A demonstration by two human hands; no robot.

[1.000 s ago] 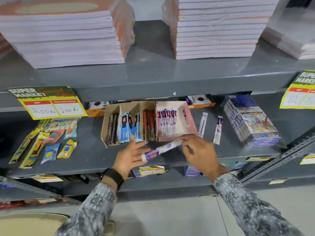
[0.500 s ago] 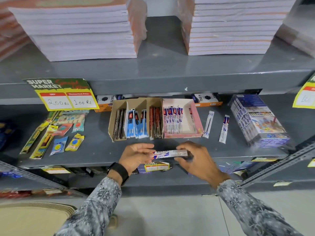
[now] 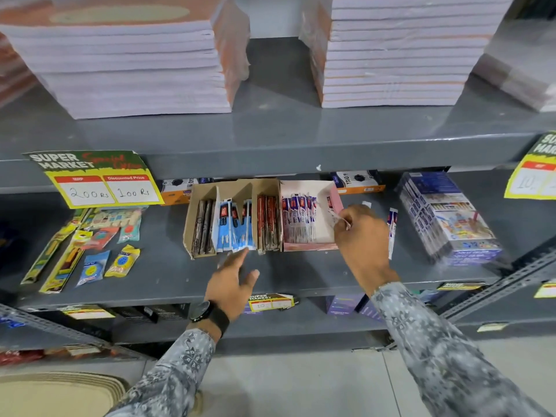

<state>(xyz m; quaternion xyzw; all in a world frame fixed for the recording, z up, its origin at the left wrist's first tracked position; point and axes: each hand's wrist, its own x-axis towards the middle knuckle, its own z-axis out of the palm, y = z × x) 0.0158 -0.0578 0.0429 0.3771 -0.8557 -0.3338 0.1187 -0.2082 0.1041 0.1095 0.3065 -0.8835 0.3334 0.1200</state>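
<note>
White-wrapped pen packet point(image 3: 337, 217) is pinched in the grip of your right hand point(image 3: 362, 236), at the pink box's point(image 3: 310, 247) right wall; your left hand point(image 3: 231, 284) hovers open. Released crooked, it may catch the wall and spill onto the shelf point(image 3: 168, 275).

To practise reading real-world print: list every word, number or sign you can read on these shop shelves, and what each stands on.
"SUPER MARKET": head of the yellow price sign, left.
"MRP", "200 Rs"; "Discounted Price", "100 Rs": its two white boxes.
"SUPER MARKET": small tag on the shelf edge; figures blurred.
"TRIO": orange box at the back.
"10": right sign, otherwise cut off.
Print on the pen packet pinched by the right hand: too small.
</note>
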